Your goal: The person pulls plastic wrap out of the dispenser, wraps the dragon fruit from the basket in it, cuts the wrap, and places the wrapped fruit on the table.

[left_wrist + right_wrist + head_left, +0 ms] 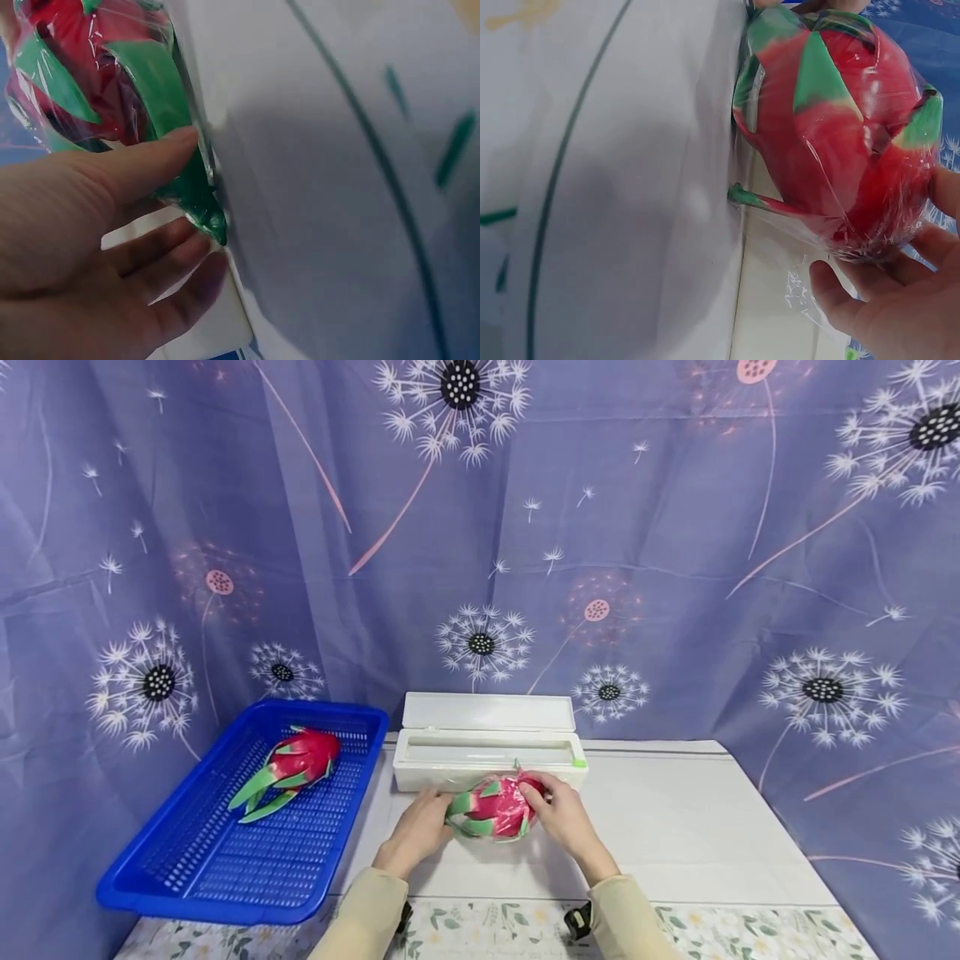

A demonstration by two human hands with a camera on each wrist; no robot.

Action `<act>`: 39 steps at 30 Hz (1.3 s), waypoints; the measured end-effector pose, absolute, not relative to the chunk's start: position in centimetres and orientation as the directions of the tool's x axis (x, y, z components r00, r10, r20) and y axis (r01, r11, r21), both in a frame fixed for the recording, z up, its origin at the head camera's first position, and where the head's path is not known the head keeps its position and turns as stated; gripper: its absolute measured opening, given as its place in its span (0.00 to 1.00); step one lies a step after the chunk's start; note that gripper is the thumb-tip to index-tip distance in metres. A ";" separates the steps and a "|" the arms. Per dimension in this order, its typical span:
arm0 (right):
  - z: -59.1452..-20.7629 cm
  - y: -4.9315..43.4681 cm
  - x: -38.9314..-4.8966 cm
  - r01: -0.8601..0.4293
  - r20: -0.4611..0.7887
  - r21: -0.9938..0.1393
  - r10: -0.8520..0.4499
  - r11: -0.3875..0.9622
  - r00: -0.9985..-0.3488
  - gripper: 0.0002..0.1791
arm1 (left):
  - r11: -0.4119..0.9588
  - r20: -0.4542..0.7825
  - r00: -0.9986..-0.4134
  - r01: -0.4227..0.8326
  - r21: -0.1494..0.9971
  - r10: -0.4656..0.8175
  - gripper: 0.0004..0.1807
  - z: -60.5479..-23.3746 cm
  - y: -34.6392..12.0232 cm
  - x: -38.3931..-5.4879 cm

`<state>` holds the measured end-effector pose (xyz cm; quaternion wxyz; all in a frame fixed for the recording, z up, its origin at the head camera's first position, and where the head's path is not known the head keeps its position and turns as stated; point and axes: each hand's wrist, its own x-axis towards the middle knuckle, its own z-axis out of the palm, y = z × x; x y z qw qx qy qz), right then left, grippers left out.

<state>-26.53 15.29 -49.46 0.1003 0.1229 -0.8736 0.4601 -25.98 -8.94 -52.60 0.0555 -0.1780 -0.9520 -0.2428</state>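
Observation:
A red dragon fruit (pixel 495 808) with green scales lies on its side, wrapped in clear plastic film. My left hand (pixel 422 828) pinches its green leafy end, the thumb lying over a green scale in the left wrist view. At the opposite, red end, my right hand (pixel 558 812) holds the fruit, with fingers around the film-covered end. Loose film (pixel 799 289) trails near these fingers in the right wrist view. Just behind the fruit stands a white film dispenser box (pixel 491 775) with its lid (pixel 487 712) raised.
To the left sits a blue plastic basket (pixel 240 881) holding another dragon fruit (pixel 306 756). White covering (pixel 675 827) spreads over the table, with a floral strip (pixel 480 927) along its front. A purple dandelion-patterned curtain (pixel 645 527) hangs behind and at both sides.

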 end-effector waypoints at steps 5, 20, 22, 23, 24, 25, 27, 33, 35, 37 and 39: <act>-49.5 15.4 -26.5 -0.298 0.270 -0.773 -0.133 0.560 -0.953 0.15 | 0.819 0.225 -0.920 0.390 0.421 0.322 0.19 -53.0 -9.0 -26.4; -50.0 15.5 -26.2 -0.329 0.309 -0.779 -0.130 0.534 -0.942 0.17 | 0.806 0.213 -0.926 0.376 0.457 0.311 0.22 -52.9 -9.7 -26.1; -49.9 15.7 -26.1 -0.328 0.301 -0.780 -0.140 0.533 -0.943 0.18 | 0.808 0.216 -0.926 0.376 0.453 0.310 0.22 -53.0 -9.7 -25.9; -49.8 15.9 -26.0 -0.323 0.293 -0.784 -0.143 0.530 -0.945 0.18 | 0.806 0.210 -0.928 0.372 0.461 0.308 0.20 -53.0 -9.7 -25.8; -49.6 16.1 -25.9 -0.318 0.284 -0.790 -0.148 0.524 -0.947 0.18 | 0.802 0.210 -0.928 0.371 0.469 0.307 0.20 -52.9 -9.7 -25.8; -49.5 16.4 -25.8 -0.308 0.271 -0.798 -0.149 0.517 -0.951 0.19 | 0.796 0.211 -0.928 0.371 0.479 0.306 0.21 -52.9 -9.7 -25.7; -49.1 16.9 -25.7 -0.302 0.264 -0.811 -0.147 0.501 -0.953 0.19 | 0.784 0.209 -0.929 0.369 0.499 0.305 0.21 -52.7 -9.8 -25.6; -48.7 19.3 -26.6 -0.310 0.328 -0.787 -0.065 0.534 -0.943 0.18 | 0.775 0.207 -0.928 0.373 0.510 0.310 0.18 -52.4 -9.9 -25.2; -49.0 20.3 -27.2 -0.312 0.367 -0.769 -0.014 0.558 -0.930 0.18 | 0.779 0.210 -0.928 0.374 0.503 0.309 0.17 -52.3 -9.9 -25.1; -49.3 21.2 -27.7 -0.304 0.399 -0.752 0.037 0.585 -0.916 0.18 | 0.790 0.221 -0.926 0.376 0.484 0.305 0.17 -52.1 -9.8 -24.9; -49.7 22.0 -28.3 -0.277 0.406 -0.741 0.079 0.611 -0.911 0.19 | 0.811 0.246 -0.920 0.387 0.438 0.305 0.16 -51.8 -9.8 -24.8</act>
